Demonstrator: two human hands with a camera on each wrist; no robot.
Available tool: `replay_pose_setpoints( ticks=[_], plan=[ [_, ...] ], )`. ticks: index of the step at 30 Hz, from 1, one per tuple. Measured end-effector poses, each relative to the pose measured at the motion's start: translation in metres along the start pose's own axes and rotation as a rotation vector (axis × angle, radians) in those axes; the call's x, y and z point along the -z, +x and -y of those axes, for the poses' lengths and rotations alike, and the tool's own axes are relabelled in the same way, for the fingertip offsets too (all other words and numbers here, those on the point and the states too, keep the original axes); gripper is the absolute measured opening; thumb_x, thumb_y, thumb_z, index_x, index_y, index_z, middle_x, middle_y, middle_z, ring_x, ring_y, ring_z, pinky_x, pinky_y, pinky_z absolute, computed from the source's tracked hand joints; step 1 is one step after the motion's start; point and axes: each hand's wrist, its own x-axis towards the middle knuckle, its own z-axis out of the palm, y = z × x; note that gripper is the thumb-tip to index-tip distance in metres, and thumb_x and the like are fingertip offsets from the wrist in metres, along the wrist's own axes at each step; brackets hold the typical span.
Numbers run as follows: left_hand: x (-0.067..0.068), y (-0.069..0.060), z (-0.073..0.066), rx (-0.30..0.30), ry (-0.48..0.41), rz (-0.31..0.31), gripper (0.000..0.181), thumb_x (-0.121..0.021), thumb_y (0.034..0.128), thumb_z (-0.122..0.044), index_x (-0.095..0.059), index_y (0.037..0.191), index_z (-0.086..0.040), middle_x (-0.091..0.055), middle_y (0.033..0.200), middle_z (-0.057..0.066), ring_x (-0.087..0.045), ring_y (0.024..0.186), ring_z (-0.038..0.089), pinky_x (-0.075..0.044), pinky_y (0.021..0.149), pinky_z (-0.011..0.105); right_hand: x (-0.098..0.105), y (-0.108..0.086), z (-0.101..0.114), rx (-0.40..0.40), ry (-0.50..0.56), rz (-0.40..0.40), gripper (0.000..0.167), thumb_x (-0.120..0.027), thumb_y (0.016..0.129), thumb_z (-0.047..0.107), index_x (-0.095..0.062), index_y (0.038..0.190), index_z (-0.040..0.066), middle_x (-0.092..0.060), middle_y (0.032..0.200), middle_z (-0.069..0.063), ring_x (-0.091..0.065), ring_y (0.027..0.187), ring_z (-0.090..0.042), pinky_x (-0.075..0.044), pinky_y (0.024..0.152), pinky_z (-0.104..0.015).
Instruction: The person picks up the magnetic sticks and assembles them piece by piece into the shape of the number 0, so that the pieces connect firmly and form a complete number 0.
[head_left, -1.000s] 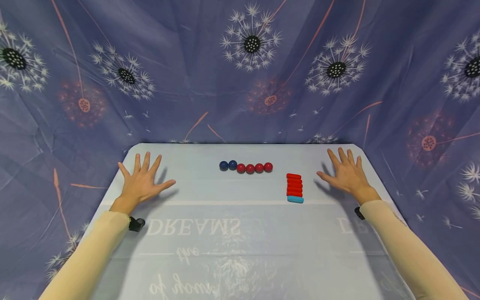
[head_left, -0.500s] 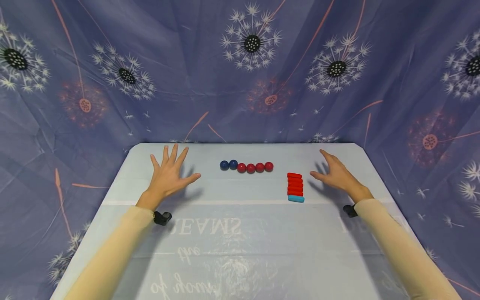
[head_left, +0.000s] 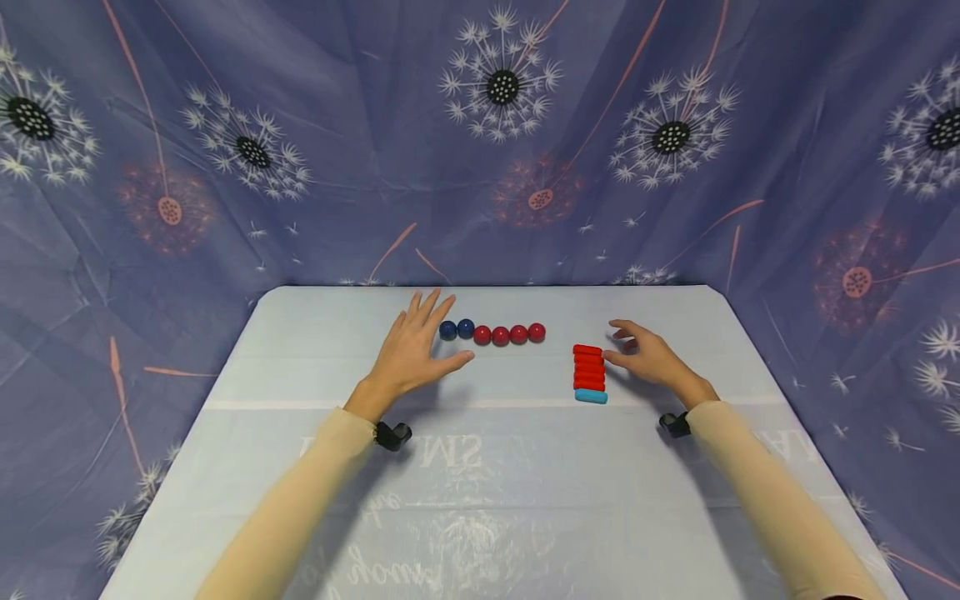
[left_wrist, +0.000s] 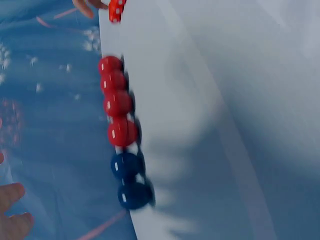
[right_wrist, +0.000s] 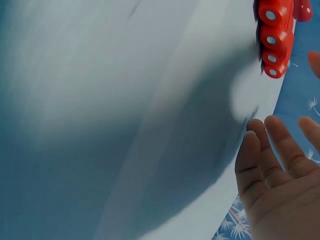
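Observation:
Two dark blue balls (head_left: 457, 330) and several red balls (head_left: 510, 335) form a row near the table's back edge. My left hand (head_left: 411, 354) hovers with spread fingers just left of the blue balls and holds nothing. Right of the row, several red rods (head_left: 588, 367) lie stacked side by side, with one light blue rod (head_left: 591, 397) at their near end. Close to the right side of the rods is my right hand (head_left: 643, 357), its fingers loosely bent and nothing in them. In the right wrist view the red rods (right_wrist: 272, 40) show pale round ends.
The white table (head_left: 480, 483) carries a glossy cover with mirrored lettering. A blue curtain (head_left: 375, 150) with a dandelion print hangs behind the table and along its sides. Each wrist wears a small black camera, such as the left one (head_left: 393, 436).
My left hand has moved right, from the table's left side to beside the blue balls. My right hand has moved left to the rods, its fingers bending from a spread. Balls and rods have stayed put.

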Motion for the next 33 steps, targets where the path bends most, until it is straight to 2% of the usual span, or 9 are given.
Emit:
replay_pose_setpoints(
  ticks=[6, 12, 17, 21, 24, 28, 33],
  plan=[
    [-0.019, 0.016, -0.027, -0.095, -0.031, -0.028, 0.095, -0.060, 0.0865, -0.074, -0.032, 0.162, -0.024, -0.033, 0.167, 0.011, -0.022, 0.157, 0.040, -0.036, 0.115, 0.064, -0.010, 0.007, 0.000, 0.016, 0.024, 0.006, 0.060, -0.069, 0.099, 0.030, -0.049, 0.149, 0.003, -0.062, 0.132, -0.024, -0.062, 0.120, -0.044, -0.052, 0.100, -0.057],
    [-0.033, 0.028, -0.052, -0.174, -0.059, -0.057, 0.089, -0.064, 0.0871, -0.070, -0.040, 0.159, -0.023, -0.041, 0.163, 0.009, -0.029, 0.154, 0.039, -0.042, 0.109, 0.064, -0.016, 0.013, 0.003, 0.011, 0.021, -0.006, 0.049, -0.066, 0.101, 0.027, -0.056, 0.142, 0.003, -0.066, 0.122, -0.019, -0.064, 0.115, -0.040, -0.054, 0.096, -0.054],
    [-0.045, 0.036, -0.069, -0.245, -0.069, -0.035, 0.083, -0.063, 0.0891, -0.068, -0.041, 0.158, -0.026, -0.046, 0.158, 0.006, -0.036, 0.152, 0.033, -0.043, 0.111, 0.059, -0.019, 0.017, 0.005, 0.048, 0.006, -0.007, 0.035, -0.063, 0.102, 0.019, -0.063, 0.133, 0.002, -0.068, 0.117, -0.018, -0.066, 0.106, -0.035, -0.053, 0.094, -0.051],
    [-0.059, 0.041, -0.080, -0.307, -0.085, 0.009, 0.080, -0.065, 0.0897, -0.065, -0.043, 0.157, -0.027, -0.053, 0.151, 0.001, -0.048, 0.143, 0.023, -0.045, 0.113, 0.047, -0.019, 0.019, 0.006, 0.067, -0.016, 0.010, 0.026, -0.061, 0.102, 0.012, -0.069, 0.124, 0.000, -0.069, 0.119, -0.021, -0.064, 0.104, -0.034, -0.052, 0.096, -0.052],
    [-0.073, 0.043, -0.088, -0.295, -0.106, 0.085, 0.078, -0.066, 0.0902, -0.063, -0.043, 0.157, -0.028, -0.056, 0.149, -0.001, -0.053, 0.137, 0.017, -0.049, 0.109, 0.041, -0.018, 0.019, 0.007, 0.069, -0.019, 0.025, 0.025, -0.060, 0.102, 0.010, -0.070, 0.122, -0.001, -0.068, 0.119, -0.023, -0.064, 0.105, -0.035, -0.051, 0.097, -0.054],
    [-0.093, 0.048, -0.098, -0.215, -0.166, 0.202, 0.072, -0.066, 0.0930, -0.059, -0.045, 0.155, -0.029, -0.058, 0.148, 0.000, -0.057, 0.132, 0.017, -0.053, 0.104, 0.042, -0.018, 0.020, 0.007, 0.058, -0.019, 0.039, 0.024, -0.061, 0.102, 0.011, -0.070, 0.121, -0.001, -0.070, 0.117, -0.021, -0.064, 0.102, -0.032, -0.052, 0.094, -0.051],
    [-0.114, 0.057, -0.106, -0.165, -0.244, 0.269, 0.061, -0.065, 0.0983, -0.045, -0.050, 0.152, -0.021, -0.063, 0.141, 0.002, -0.061, 0.126, 0.016, -0.051, 0.105, 0.039, -0.015, 0.019, 0.006, 0.040, -0.011, 0.054, 0.027, -0.064, 0.102, 0.013, -0.070, 0.123, -0.002, -0.069, 0.119, -0.021, -0.065, 0.089, -0.025, -0.056, 0.079, -0.039]
  ],
)
